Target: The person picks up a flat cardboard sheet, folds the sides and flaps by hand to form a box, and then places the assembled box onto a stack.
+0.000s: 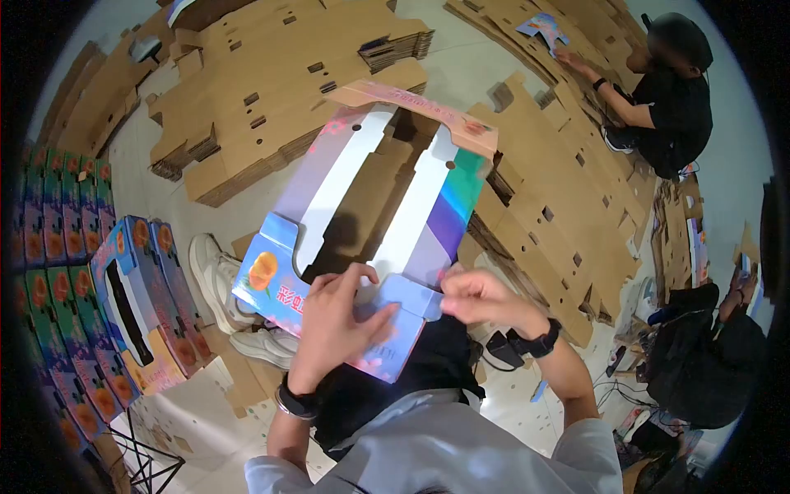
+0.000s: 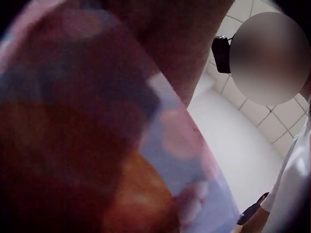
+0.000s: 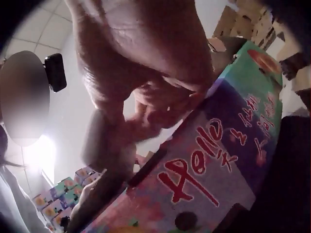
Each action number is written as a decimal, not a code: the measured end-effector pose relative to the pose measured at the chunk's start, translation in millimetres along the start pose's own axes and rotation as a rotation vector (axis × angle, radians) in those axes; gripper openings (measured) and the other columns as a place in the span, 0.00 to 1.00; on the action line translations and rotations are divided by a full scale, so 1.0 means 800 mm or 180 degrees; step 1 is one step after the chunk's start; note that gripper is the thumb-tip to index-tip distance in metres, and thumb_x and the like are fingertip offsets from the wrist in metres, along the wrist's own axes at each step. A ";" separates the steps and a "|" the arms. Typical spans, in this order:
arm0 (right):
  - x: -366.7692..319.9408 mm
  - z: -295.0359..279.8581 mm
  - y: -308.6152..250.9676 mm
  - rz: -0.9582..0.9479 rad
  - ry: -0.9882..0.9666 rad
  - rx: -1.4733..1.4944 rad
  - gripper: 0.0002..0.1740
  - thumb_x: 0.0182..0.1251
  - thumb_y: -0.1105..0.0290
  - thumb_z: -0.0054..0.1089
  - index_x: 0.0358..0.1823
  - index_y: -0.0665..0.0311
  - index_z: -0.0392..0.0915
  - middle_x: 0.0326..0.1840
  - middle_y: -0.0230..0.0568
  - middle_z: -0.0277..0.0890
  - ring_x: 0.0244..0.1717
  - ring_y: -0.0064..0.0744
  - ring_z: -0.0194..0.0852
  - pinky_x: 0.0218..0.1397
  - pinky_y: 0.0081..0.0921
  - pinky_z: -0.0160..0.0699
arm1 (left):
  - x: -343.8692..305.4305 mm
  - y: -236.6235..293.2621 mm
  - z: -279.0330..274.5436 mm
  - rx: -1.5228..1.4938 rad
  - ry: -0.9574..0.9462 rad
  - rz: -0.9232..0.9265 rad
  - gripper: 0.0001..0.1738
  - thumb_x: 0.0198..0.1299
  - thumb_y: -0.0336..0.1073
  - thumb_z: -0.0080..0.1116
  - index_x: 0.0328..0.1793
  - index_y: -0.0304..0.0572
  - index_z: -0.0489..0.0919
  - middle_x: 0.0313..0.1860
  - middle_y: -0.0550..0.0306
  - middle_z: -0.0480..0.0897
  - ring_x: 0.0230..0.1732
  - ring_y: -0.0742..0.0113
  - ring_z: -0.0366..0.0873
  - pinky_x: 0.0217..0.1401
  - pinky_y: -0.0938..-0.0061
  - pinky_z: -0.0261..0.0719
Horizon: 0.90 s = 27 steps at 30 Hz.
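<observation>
At the left edge of the frame, rows of printed boxes [image 1: 70, 239] stand stacked, and just right of them an upright box [image 1: 160, 329] with a dark slot stands near a pair of shoes [image 1: 210, 276]; a shift of the feet could knock it.

In the centre, the partly folded carton [image 1: 309, 185] lies tilted over the lap, its top gaping. The left hand [image 1: 341, 321] rests spread across the near end panel [image 1: 395, 350], fingers loosely bent, thumb well apart, not visibly closed round anything. Pressing there without support beneath could dent the panel or skew its corner.

Right of centre, the right hand [image 1: 485, 296] has its fingers curled and seems to pinch the outer end of the corner flap [image 1: 411, 296]. Pulling across the crease could tear or misfold it; letting go early could let it spring out.

Farther right, flat cardboard [image 1: 559, 214] lies close beside the carton, so a wide swing could catch its edges.
</observation>
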State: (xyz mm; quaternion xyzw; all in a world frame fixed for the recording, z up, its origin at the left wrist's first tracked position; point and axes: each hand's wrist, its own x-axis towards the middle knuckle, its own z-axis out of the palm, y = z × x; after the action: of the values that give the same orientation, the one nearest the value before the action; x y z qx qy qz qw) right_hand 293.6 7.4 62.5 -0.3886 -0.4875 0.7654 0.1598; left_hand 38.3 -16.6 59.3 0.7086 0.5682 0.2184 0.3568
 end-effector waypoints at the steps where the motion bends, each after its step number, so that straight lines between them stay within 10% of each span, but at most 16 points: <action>1: -0.004 0.011 -0.004 0.0638 -0.0147 0.0381 0.18 0.68 0.61 0.64 0.23 0.57 0.69 0.17 0.28 0.62 0.28 0.23 0.64 0.48 0.28 0.61 | 0.001 -0.001 0.002 -0.0007 0.0010 -0.0001 0.24 0.49 0.47 0.74 0.45 0.47 0.75 0.22 0.54 0.74 0.32 0.52 0.77 0.50 0.63 0.71; 3: 0.003 0.026 -0.001 -0.1068 0.0498 -0.2559 0.17 0.64 0.64 0.68 0.23 0.57 0.69 0.21 0.27 0.67 0.30 0.25 0.67 0.46 0.28 0.61 | 0.003 -0.001 0.005 0.0030 0.0203 0.0170 0.21 0.53 0.46 0.72 0.45 0.47 0.74 0.13 0.58 0.72 0.24 0.54 0.76 0.52 0.62 0.72; 6: 0.008 0.062 -0.011 -0.1870 0.1420 -0.3785 0.10 0.60 0.65 0.70 0.31 0.57 0.75 0.31 0.30 0.74 0.36 0.27 0.74 0.48 0.30 0.65 | -0.002 0.007 0.016 -0.0031 0.0197 0.0043 0.19 0.54 0.44 0.71 0.45 0.46 0.74 0.17 0.56 0.74 0.23 0.54 0.75 0.51 0.63 0.72; 11: 0.001 0.113 0.011 -0.2300 0.0657 -0.4115 0.19 0.61 0.59 0.66 0.51 0.55 0.80 0.53 0.30 0.77 0.56 0.32 0.73 0.64 0.35 0.68 | -0.017 -0.009 0.028 -0.1520 0.0738 -0.0717 0.10 0.60 0.31 0.65 0.43 0.40 0.74 0.24 0.54 0.78 0.25 0.67 0.77 0.37 0.73 0.74; 13: -0.004 0.125 0.011 -0.2293 0.0698 -0.3835 0.16 0.59 0.61 0.67 0.48 0.56 0.81 0.54 0.30 0.78 0.60 0.31 0.73 0.69 0.40 0.65 | -0.030 -0.007 0.020 -0.2176 0.1071 -0.0952 0.05 0.66 0.26 0.57 0.44 0.38 0.72 0.26 0.64 0.77 0.28 0.79 0.73 0.31 0.81 0.71; 19: -0.007 0.097 -0.037 -0.2006 0.1248 -0.4483 0.09 0.56 0.65 0.67 0.37 0.58 0.81 0.51 0.32 0.80 0.62 0.32 0.75 0.74 0.52 0.58 | -0.039 0.032 0.013 -0.2740 0.0886 -0.0976 0.19 0.59 0.24 0.56 0.57 0.40 0.68 0.53 0.56 0.73 0.51 0.72 0.70 0.56 0.76 0.68; 22: 0.000 0.093 -0.043 -0.1867 0.1536 -0.4763 0.13 0.56 0.67 0.64 0.41 0.64 0.80 0.52 0.39 0.78 0.63 0.38 0.73 0.75 0.57 0.58 | -0.024 0.060 0.004 -0.3650 0.0600 -0.1101 0.26 0.60 0.34 0.52 0.65 0.38 0.69 0.61 0.53 0.72 0.67 0.62 0.66 0.73 0.70 0.58; 27: 0.019 0.104 -0.040 -0.1427 0.1766 -0.5039 0.22 0.60 0.68 0.56 0.54 0.72 0.76 0.62 0.58 0.71 0.69 0.51 0.66 0.77 0.60 0.54 | -0.005 0.073 0.001 -0.4880 0.0666 -0.1536 0.25 0.62 0.36 0.49 0.65 0.32 0.71 0.65 0.51 0.71 0.66 0.62 0.67 0.75 0.69 0.57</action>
State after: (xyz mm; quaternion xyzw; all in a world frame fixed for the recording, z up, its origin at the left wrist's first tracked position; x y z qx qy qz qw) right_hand 217.2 -19.9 102.7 -0.4528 -0.8852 0.0291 0.1026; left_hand 75.5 -26.4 103.4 0.1009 0.4281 0.5293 0.7255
